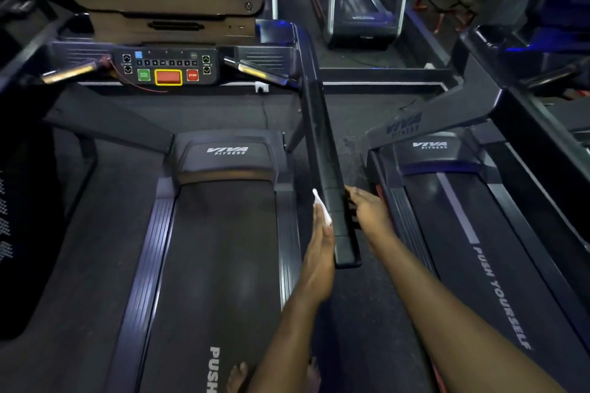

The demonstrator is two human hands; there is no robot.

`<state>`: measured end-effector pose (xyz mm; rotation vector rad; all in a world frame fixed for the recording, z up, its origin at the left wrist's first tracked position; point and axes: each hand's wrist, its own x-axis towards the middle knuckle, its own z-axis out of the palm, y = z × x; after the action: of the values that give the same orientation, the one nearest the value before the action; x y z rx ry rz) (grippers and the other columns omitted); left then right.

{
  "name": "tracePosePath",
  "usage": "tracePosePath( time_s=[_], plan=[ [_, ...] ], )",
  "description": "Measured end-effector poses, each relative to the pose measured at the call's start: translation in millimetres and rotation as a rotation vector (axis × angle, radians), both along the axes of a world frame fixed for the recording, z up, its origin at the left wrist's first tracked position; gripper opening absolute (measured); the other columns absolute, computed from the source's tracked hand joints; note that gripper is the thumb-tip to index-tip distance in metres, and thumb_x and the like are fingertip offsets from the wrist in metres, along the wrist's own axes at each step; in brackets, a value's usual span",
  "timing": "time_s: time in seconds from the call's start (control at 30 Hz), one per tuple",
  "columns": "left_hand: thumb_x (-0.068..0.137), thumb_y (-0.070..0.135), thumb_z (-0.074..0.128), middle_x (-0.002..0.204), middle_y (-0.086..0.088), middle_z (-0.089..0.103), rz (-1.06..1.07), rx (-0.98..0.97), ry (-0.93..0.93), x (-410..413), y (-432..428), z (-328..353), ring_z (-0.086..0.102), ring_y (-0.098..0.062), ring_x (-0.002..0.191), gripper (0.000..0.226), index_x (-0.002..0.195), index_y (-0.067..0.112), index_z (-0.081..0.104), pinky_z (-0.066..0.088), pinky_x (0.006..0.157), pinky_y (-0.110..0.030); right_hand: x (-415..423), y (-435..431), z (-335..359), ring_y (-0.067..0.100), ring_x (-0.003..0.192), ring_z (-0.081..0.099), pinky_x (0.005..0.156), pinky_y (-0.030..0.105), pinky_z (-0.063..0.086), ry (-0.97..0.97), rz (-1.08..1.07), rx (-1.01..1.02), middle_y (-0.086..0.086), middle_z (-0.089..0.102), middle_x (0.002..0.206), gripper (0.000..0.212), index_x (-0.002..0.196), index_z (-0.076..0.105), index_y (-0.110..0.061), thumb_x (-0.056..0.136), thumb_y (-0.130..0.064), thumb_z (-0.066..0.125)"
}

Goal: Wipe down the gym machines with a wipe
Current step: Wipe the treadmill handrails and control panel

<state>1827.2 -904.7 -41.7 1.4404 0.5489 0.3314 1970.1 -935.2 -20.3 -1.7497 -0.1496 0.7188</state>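
Two bare forearms (463, 313) reach forward from the bottom edge, with bare toes (238, 375) just visible below them. A small white wipe (321, 207) sits against the left face of a black handrail (319, 143), near the rail's closer end. The left hand (319, 246) presses the wipe flat to the rail with straight, extended fingers. The right hand (367, 209) is on the opposite side of the same handrail, its fingers curled around the rail's edge in a grip. The handrail belongs to a dark treadmill (226, 150) marked "VIVA FITNESS", whose belt (220, 249) runs to the left of the hands. Farther ahead is its console (169, 68) with green, red and "STOP" buttons. A second treadmill (463, 217) of the same make stands to the right, its belt printed "PUSH YOURSELF".
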Motion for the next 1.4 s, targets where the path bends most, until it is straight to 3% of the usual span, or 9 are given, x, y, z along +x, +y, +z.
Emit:
tracePosePath(
  time_s=[0.1, 0.3, 0.47, 0.57, 0.67, 0.93, 1.0, 1.17, 1.4],
  plan=[
    [0.091, 0.084, 0.018, 0.168, 0.02, 0.006, 0.002, -0.017, -0.016, 0.9, -0.1, -13.4, 0.007, 0.002, 0.153, 0.083, 0.16, 0.041, 0.003, 0.01, 0.127, -0.038, 1.4, -0.9, -0.4, 0.009, 0.083, 0.071, 0.068, 0.027, 0.055, -0.027, -0.013, -0.009, 0.002, 0.076, 0.103, 0.026, 0.119, 0.072, -0.019, 0.106, -0.021, 0.049],
    [0.081, 0.095, 0.019, 0.164, -0.001, 0.032, 0.0, -0.035, 0.179, 79.5, 84.0, -39.3, 0.028, -0.017, 0.152, 0.098, 0.157, 0.033, 0.029, 0.023, 0.124, -0.052, 10.3, 1.5, 1.6, 0.017, 0.077, 0.069, 0.07, 0.03, 0.051, -0.015, -0.001, -0.03, -0.002, 0.076, 0.086, 0.023, 0.102, 0.076, -0.023, 0.104, -0.023, 0.054],
    [0.092, 0.083, 0.019, 0.169, 0.011, 0.011, -0.003, 0.027, -0.024, 38.8, 44.1, -8.6, 0.012, -0.005, 0.154, 0.083, 0.161, 0.039, 0.004, 0.015, 0.127, -0.045, 25.7, 8.2, -3.6, 0.018, 0.087, 0.071, 0.08, 0.035, 0.053, -0.015, 0.026, -0.071, 0.004, 0.078, 0.097, 0.025, 0.093, 0.078, -0.03, 0.102, -0.021, 0.056],
    [0.085, 0.089, 0.018, 0.168, 0.017, -0.005, -0.019, 0.018, -0.029, 35.6, 38.4, -12.6, -0.003, 0.001, 0.153, 0.096, 0.161, 0.035, -0.005, 0.005, 0.127, -0.037, 34.2, 23.7, -2.5, 0.017, 0.101, 0.069, 0.082, 0.032, 0.052, -0.041, 0.007, -0.054, 0.003, 0.075, 0.109, 0.023, 0.113, 0.071, -0.03, 0.102, -0.017, 0.056],
    [0.078, 0.095, 0.012, 0.169, 0.014, -0.006, -0.013, 0.026, 0.032, 69.9, 78.9, 0.7, -0.007, -0.004, 0.154, 0.104, 0.161, 0.034, -0.005, 0.001, 0.128, -0.04, 35.2, 41.9, 6.6, 0.016, 0.094, 0.067, 0.071, 0.022, 0.051, -0.033, 0.007, -0.013, 0.005, 0.072, 0.105, 0.03, 0.129, 0.065, -0.02, 0.104, -0.011, 0.051],
    [0.092, 0.081, 0.013, 0.165, 0.022, -0.017, -0.105, 0.071, -0.031, 62.0, 81.3, -1.9, -0.014, 0.006, 0.15, 0.086, 0.159, 0.033, -0.011, -0.002, 0.126, -0.033, 41.0, 62.1, 5.2, 0.024, 0.101, 0.072, 0.095, 0.034, 0.055, -0.052, -0.034, -0.01, 0.01, 0.077, 0.103, 0.024, 0.11, 0.075, -0.007, 0.099, -0.004, 0.054],
    [0.095, 0.073, 0.014, 0.164, 0.023, -0.018, -0.115, 0.058, -0.026, 57.6, 77.9, -8.2, -0.014, 0.006, 0.15, 0.081, 0.159, 0.032, -0.011, -0.002, 0.126, -0.032, 43.9, 62.6, 3.4, 0.022, 0.094, 0.072, 0.092, 0.034, 0.055, -0.055, -0.054, -0.039, 0.012, 0.076, 0.101, 0.023, 0.11, 0.074, -0.003, 0.099, -0.003, 0.055],
    [0.074, 0.098, 0.01, 0.168, 0.013, -0.011, -0.05, 0.033, 0.033, 104.5, 130.2, 8.5, -0.009, -0.002, 0.153, 0.112, 0.161, 0.029, -0.008, 0.001, 0.128, -0.041, 47.9, 63.1, -2.5, 0.029, 0.088, 0.065, 0.088, 0.044, 0.05, -0.067, -0.064, -0.102, 0.023, 0.075, 0.1, 0.017, 0.091, 0.08, -0.016, 0.09, -0.012, 0.063],
    [0.086, 0.087, 0.015, 0.166, 0.022, -0.016, -0.09, 0.041, -0.062, 70.0, 88.8, -11.5, -0.01, 0.006, 0.151, 0.095, 0.16, 0.032, -0.01, 0.0, 0.127, -0.033, 48.6, 64.9, 9.9, 0.023, 0.086, 0.067, 0.079, 0.032, 0.051, -0.026, -0.052, -0.117, 0.016, 0.075, 0.098, 0.02, 0.099, 0.075, -0.01, 0.099, -0.005, 0.056]
  ],
)
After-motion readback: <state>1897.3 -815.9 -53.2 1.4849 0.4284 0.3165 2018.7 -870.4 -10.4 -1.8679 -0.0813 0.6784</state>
